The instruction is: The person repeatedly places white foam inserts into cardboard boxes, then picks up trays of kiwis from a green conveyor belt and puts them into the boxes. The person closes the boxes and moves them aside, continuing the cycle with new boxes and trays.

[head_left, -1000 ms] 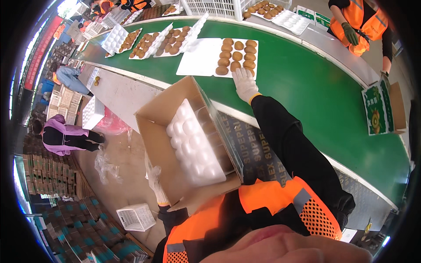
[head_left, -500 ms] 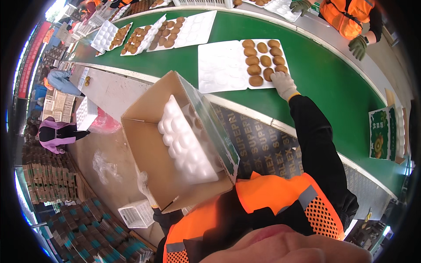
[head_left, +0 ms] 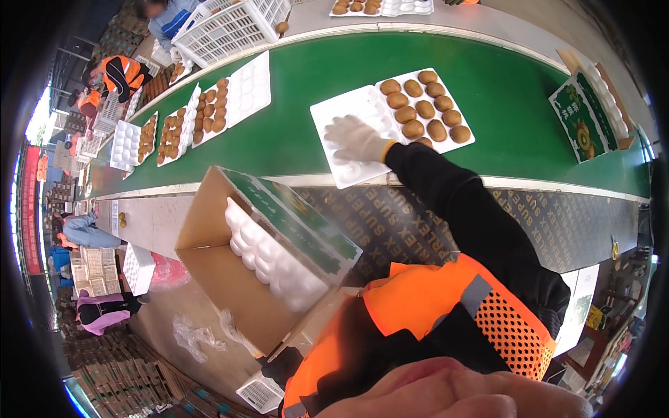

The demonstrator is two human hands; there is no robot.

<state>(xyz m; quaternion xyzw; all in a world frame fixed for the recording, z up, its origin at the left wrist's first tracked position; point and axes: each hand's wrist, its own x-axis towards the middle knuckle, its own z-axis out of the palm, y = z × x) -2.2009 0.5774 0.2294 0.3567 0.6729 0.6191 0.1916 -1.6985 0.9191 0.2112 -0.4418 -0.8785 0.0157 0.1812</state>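
My right hand [head_left: 359,139], in a white glove, lies with fingers spread on the bare half of a white foam tray [head_left: 352,104] on the green belt. Brown kiwifruit [head_left: 425,109] sit in the cups of the tray's other half, to the right of the hand. My left hand [head_left: 237,333], gloved too, holds the lower left edge of an open cardboard box [head_left: 209,279], which is tilted on its side in front of my body. Inside the box stands a bumpy white foam tray [head_left: 275,265], leaning against the wall with the green print.
Several fruit trays [head_left: 209,111] lie further left along the green conveyor belt [head_left: 300,76]. A green printed carton [head_left: 585,115] stands at its right end. Across the belt is a white crate [head_left: 226,31] beside a person. Flattened cardboard [head_left: 132,369] is stacked at lower left.
My right hand has moved left from the kiwifruit half onto the tray's bare half, its fingers now spread. My view has turned; my left hand still holds the box.
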